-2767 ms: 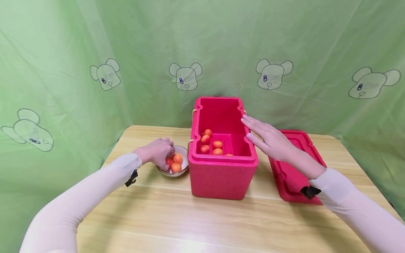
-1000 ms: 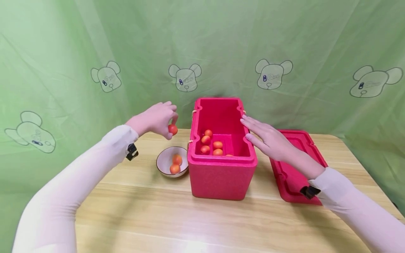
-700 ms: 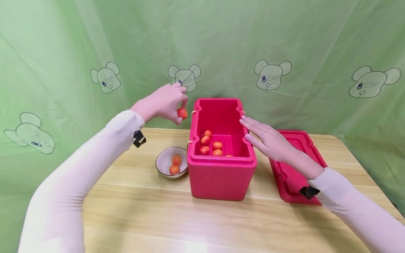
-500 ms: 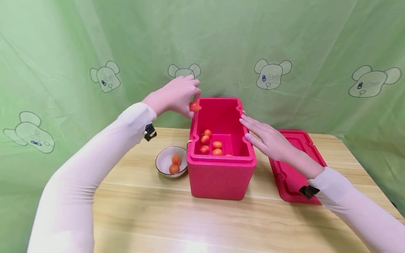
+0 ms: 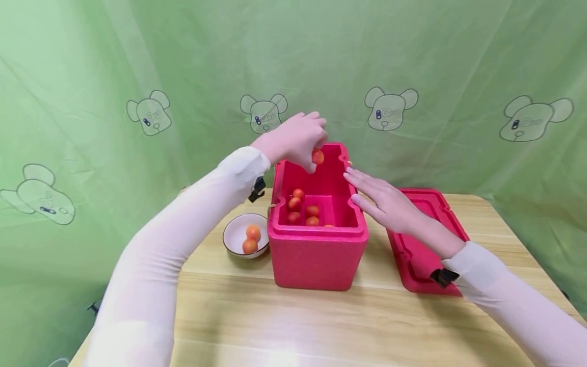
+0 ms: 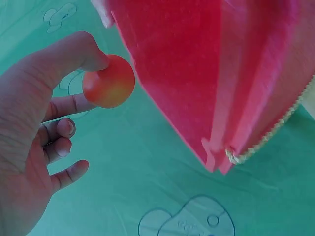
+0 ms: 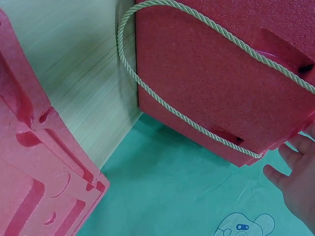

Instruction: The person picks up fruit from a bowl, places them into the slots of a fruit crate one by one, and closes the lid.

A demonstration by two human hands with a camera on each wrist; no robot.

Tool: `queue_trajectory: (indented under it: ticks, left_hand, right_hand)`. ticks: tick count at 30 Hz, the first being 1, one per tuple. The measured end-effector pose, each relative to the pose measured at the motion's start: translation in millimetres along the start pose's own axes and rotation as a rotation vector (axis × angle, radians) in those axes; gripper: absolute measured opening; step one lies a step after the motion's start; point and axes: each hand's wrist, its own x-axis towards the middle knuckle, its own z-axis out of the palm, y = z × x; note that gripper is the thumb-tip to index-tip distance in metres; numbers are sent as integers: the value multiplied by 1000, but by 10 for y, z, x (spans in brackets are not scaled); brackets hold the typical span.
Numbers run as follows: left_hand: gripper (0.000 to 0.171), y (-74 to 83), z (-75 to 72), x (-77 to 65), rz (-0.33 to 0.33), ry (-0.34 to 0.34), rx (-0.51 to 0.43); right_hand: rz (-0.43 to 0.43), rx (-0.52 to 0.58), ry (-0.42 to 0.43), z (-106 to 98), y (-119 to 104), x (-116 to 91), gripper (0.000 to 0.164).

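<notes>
My left hand (image 5: 300, 140) pinches a small round orange-red fruit (image 6: 109, 81) between thumb and index finger, above the back part of a red foam box (image 5: 316, 262). In the left wrist view its other fingers are loosely bent, and the box wall lies close beside the fruit. Several similar fruits (image 5: 294, 204) lie on the box floor, toward the left and front. My right hand (image 5: 382, 201) rests its straight fingers against the box's right rim. Left of the box stands a white bowl (image 5: 234, 239) with a dark rim, holding two more fruits (image 5: 249, 246).
The red lid (image 5: 426, 255) lies on the wooden table (image 5: 284, 321) to the right of the box, under my right forearm. A twisted rope handle (image 7: 167, 105) hangs along the box's side. A green curtain (image 5: 321, 61) printed with bear heads closes off the back.
My left hand took a fruit from the bowl, lifted it, and carried it rightward over the box. The bowl went from three visible fruits to two. My right hand has stayed at the rim.
</notes>
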Motion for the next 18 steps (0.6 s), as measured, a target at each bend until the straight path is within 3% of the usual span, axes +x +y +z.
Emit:
queue_trajectory:
  ticks: [9, 18]
  left_hand:
    - [35, 156, 158, 219, 36, -34, 25]
    - [35, 246, 283, 318, 66, -48, 42]
  right_hand:
    - [2, 3, -5, 11, -6, -12, 61]
    - [0, -5, -6, 2, 8, -15, 60]
